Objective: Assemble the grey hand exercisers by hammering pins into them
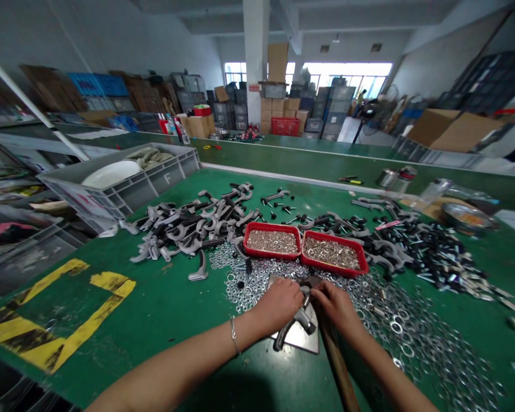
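Over a flat metal plate (306,337), my left hand (280,304) is closed on a curved grey metal part (302,317) with a black grip, much like the others piled on the table. My right hand (333,306) has its fingers pinched together at the part's far end; whatever lies between the fingertips is hidden. A hammer's wooden handle (338,366) runs beneath my right hand toward the table's near edge, its head partly covered by my hands. Loose washers (249,289) surround the plate.
Two red trays (271,254) (335,268) of small metal pieces stand just beyond my hands. Curved grey parts (197,226) are heaped to the left. Black-headed bolts (442,252) lie at right, washers (433,337) nearer. A grey crate (167,178) stands at back left.
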Motion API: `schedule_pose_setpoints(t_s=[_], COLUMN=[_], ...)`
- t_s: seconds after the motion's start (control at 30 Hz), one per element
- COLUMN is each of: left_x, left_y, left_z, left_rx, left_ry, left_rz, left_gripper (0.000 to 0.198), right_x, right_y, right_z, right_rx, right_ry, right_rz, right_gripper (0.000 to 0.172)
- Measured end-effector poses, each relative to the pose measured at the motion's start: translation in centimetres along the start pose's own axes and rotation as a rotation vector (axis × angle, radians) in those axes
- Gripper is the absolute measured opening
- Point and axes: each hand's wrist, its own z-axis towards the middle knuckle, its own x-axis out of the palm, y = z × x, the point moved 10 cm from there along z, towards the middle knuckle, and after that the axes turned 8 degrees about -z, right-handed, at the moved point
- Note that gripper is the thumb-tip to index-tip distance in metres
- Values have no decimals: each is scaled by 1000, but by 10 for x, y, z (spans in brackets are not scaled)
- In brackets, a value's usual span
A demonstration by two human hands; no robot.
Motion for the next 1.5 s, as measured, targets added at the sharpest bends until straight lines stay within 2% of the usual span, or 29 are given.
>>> schedule_pose_setpoints(t_s=[0.23, 0.4, 0.57, 0.63, 0.73, 0.9, 1.03, 1.13, 1.27, 1.37, 1.43, 1.5], left_x=[0, -4, 12, 16, 12, -1, 2, 6, 8, 8, 8, 8], left_y=[0, -8, -22, -23, -21, -15, -16, -18, -19, -18, -18, -18], left_z=[-5, -25, -45, -47, -45, -46, -47, -48, -50, -50, -50, -50], left_rx=[11, -94, -142, -150, -174, -222, -214, -207, -196, -192, -188, -179], left_ry=[-67, -41, 10, 27, 20, -30, -40, -50, -61, -64, -58, -47], left_rz=[-65, -45, 44, 67, 54, 23, 20, 33, 32, 16, 13, 10], left_gripper=[19, 32, 48, 50, 51, 45, 44, 46, 48, 49, 49, 50], right_x=[8, 6, -12, -8, 1, -1, -26, -43, -60, -56, -45, -45], right_y=[24, 30, 24, 26, 32, 30, 14, -6, -38, -55, -52, -38], right_z=[-10, -21, -42, -47, -44, -31, -31, -37, -52, -72, -85, -91], right_rx=[-117, -189, -133, -114, -94, -108, -144, -129, 52, 287, 398, 379], right_ry=[-19, 12, -59, -47, -59, -106, -105, -47, -18, 25, 78, 77], right_rz=[-241, -357, -727, -821, -823, -752, -657, -564, -235, 138, 353, 395], right_gripper=[20, 17, 27, 23, 8, 8, 12, 20, 30, 43, 47, 49])
